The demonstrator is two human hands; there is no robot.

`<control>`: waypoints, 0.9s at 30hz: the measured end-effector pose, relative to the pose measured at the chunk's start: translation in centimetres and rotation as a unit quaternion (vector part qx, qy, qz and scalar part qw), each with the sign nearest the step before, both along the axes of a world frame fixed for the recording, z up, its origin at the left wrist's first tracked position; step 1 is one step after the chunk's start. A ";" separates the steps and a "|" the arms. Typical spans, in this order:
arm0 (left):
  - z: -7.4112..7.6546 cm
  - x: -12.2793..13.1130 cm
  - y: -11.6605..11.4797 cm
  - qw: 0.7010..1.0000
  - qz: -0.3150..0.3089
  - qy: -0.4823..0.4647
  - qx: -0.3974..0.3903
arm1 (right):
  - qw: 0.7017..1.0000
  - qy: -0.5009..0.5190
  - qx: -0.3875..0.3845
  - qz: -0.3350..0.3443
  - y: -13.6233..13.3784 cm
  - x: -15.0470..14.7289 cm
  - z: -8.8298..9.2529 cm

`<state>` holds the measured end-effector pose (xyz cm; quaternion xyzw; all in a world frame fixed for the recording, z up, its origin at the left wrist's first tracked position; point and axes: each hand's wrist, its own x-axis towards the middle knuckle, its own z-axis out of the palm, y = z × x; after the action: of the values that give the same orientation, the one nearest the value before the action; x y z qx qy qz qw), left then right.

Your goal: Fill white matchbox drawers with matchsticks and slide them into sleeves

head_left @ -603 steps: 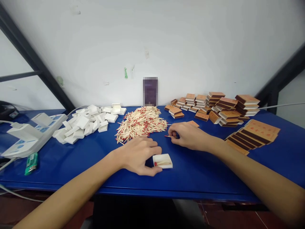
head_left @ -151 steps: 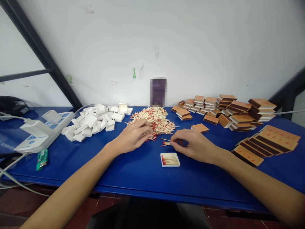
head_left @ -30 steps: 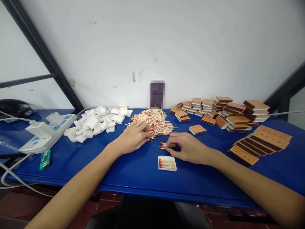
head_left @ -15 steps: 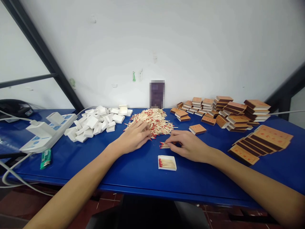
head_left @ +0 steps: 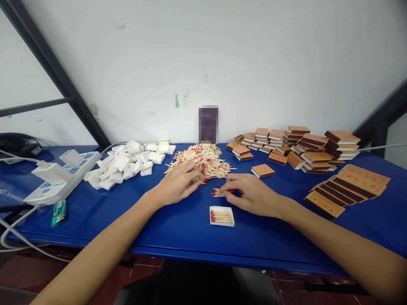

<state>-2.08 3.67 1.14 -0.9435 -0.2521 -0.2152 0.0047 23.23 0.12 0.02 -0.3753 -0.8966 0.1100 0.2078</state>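
Note:
A heap of red-headed matches lies on the blue table. My left hand rests on its near-left edge, fingers curled closed round matches there; the fingertips partly hide what they grip. To the right, my right hand is closed in a pinch at the tail ends of a small row of matches lying on the tabletop. Just in front of that row sits a white matchbox tray, part-filled with matches whose heads point left.
White empty matchbox trays are piled at left, beside a power strip and a green lighter. Orange-brown matchboxes stand stacked at right, with a fanned row of flattened-looking sleeves nearer. A blurred dark card leans on the wall.
My left fingertips have shifted slightly at the heap's edge. My right hand stays by the small row of matches. The whole view has moved a little.

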 end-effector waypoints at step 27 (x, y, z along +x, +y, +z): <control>0.1 1.8 -1.4 0.976 -0.020 -0.188 -0.110 | 0.993 0.115 0.006 0.005 0.0 -0.3 -0.2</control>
<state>-0.33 2.32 1.24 -0.8859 -0.2515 -0.3593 -0.1511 22.95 0.07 -0.16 -0.3541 -0.8694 0.1478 0.3114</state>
